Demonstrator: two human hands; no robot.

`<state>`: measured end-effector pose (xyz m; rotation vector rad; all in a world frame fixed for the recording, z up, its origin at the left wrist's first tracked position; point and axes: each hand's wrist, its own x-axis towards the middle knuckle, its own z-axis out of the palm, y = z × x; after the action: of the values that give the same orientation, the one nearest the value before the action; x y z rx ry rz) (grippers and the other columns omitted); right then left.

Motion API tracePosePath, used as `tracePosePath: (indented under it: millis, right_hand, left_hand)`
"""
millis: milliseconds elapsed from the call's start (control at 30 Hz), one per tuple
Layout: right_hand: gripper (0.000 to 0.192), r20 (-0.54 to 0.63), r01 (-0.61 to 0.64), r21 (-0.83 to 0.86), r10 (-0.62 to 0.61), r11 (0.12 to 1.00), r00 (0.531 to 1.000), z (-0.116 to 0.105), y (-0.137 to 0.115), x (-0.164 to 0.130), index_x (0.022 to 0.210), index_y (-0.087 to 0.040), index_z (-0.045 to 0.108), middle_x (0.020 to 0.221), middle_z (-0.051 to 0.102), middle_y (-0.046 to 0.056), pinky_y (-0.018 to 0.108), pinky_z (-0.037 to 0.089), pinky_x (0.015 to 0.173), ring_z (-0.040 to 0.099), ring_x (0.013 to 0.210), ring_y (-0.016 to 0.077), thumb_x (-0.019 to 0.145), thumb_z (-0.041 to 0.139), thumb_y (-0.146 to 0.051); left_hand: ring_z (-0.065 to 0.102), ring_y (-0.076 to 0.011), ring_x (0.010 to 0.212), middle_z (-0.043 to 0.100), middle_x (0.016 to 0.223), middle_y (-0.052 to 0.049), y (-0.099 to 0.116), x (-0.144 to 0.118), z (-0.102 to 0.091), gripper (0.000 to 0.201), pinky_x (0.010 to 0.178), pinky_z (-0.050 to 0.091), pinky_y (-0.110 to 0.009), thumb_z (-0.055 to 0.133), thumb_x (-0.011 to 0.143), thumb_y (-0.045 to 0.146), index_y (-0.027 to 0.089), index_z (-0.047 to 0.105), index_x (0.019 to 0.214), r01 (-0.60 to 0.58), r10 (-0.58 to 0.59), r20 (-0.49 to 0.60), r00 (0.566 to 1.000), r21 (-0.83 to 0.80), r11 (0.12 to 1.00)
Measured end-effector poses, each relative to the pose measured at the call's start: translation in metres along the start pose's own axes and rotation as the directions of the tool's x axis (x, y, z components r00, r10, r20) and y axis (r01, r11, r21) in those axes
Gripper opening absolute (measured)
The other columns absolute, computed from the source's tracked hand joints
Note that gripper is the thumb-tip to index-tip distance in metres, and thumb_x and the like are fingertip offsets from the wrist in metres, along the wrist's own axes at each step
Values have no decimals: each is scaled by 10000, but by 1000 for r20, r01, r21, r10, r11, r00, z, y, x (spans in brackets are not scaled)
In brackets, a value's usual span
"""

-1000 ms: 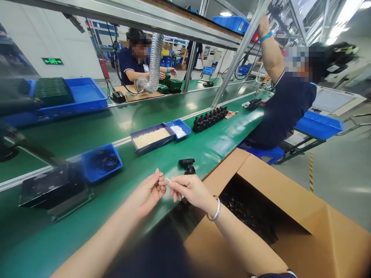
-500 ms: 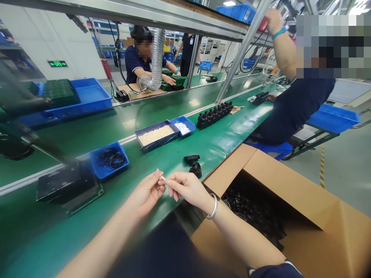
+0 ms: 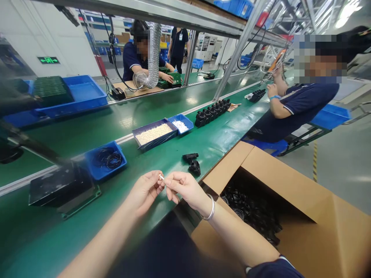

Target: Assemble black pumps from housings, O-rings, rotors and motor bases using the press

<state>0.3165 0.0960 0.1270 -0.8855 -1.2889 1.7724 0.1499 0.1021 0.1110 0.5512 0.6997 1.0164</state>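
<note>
My left hand (image 3: 144, 189) and my right hand (image 3: 185, 188) meet fingertip to fingertip over the near edge of the green bench (image 3: 58, 239). Between them they pinch a small white part (image 3: 161, 178). My right wrist wears a silver bangle. A black plastic part (image 3: 193, 163) lies on the bench just beyond my right hand. Further back stands a dark blue tray of small pale pieces (image 3: 153, 134), with a small blue tray of white pieces (image 3: 181, 124) beside it.
An open cardboard box of black parts (image 3: 252, 210) stands at my right. A blue bin of black rings (image 3: 106, 159) and a black fixture (image 3: 62, 187) sit to the left. A row of black parts (image 3: 213, 111) lies further along. A co-worker (image 3: 292, 108) sits at the right; another sits across.
My hands stay together on the small white part. The co-worker at the right has lowered the raised arm down to the bench.
</note>
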Motion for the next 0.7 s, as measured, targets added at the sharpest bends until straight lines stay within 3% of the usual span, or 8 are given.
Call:
tracePosePath:
  millis: [233, 367, 500, 600, 700]
  right_hand:
    - [339, -60, 32, 10, -31, 999, 998, -1, 10, -1, 859, -147, 663, 570, 621, -24, 193, 337, 432, 468, 406, 53, 864, 680, -486]
    - [317, -6, -5, 70, 6, 998, 1000, -7, 13, -3, 856, -142, 671, 551, 605, -33, 187, 289, 411, 422, 384, 38, 872, 678, -458]
    - [326, -5, 10, -3, -10, 1000, 1000, -13, 11, -9, 862, -141, 672, 561, 587, -35, 190, 289, 430, 418, 408, 37, 878, 669, -466]
    - [338, -97, 124, -121, -136, 985, 986, -33, 2, -10, 836, -163, 640, 613, 573, -32, 205, 358, 486, 468, 476, 57, 898, 632, -496]
    - [356, -318, 167, -371, -294, 913, 901, -78, -12, 2, 890, -188, 635, 680, 573, -29, 211, 381, 519, 490, 534, 70, 909, 587, -539]
  left_hand:
    - [549, -100, 608, 624, 633, -13, -2, 4, -1, 317, 614, 478, -212, 894, 634, 392, 134, 731, 722, -164, 190, -96, 977, 228, 960]
    - [574, -120, 636, 639, 692, -19, -4, 9, -11, 230, 650, 477, -244, 848, 707, 359, 161, 731, 701, -232, 235, 39, 971, 370, 899]
    - [606, -151, 725, 668, 801, -39, -5, 13, -15, 166, 738, 490, -275, 794, 779, 340, 179, 753, 761, -303, 267, 146, 952, 539, 786]
    - [631, -189, 853, 690, 989, -87, -9, 19, -8, 308, 812, 511, -309, 721, 841, 431, 194, 754, 1034, -326, 283, 162, 945, 512, 795]
    - [651, -200, 914, 650, 1157, -115, -19, 32, 1, 486, 791, 532, -322, 660, 871, 497, 211, 618, 1262, -249, 237, 83, 968, 448, 859]
